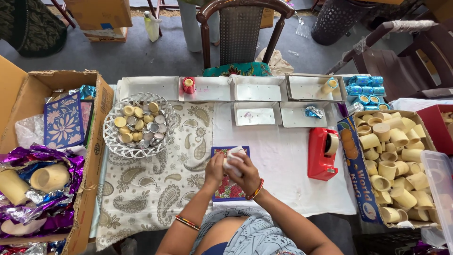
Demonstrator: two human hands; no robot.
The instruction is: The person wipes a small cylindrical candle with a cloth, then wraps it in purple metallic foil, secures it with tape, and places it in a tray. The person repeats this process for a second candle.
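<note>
My left hand [214, 171] and my right hand [244, 175] meet over a small blue-bordered floral sheet [230, 189] lying on the white cloth. Together they hold a small pale cup-shaped piece [234, 158], the right hand cupped under it and the left hand's fingers pinching its side. Bangles ring both wrists. A silver wire basket [113, 140] with several small gold and silver round pieces stands to the left. The red tape dispenser [322, 153] rests to the right of my hands.
Several white trays [258, 91] line the table's far edge, one holding a red wrapped cup [188, 85]. A carton of pale cups [395, 160] stands at right, blue wrapped cups [364, 89] behind it. A cardboard box [89, 156] with foil and printed sheets stands at left. A wooden chair [240, 30] faces the table.
</note>
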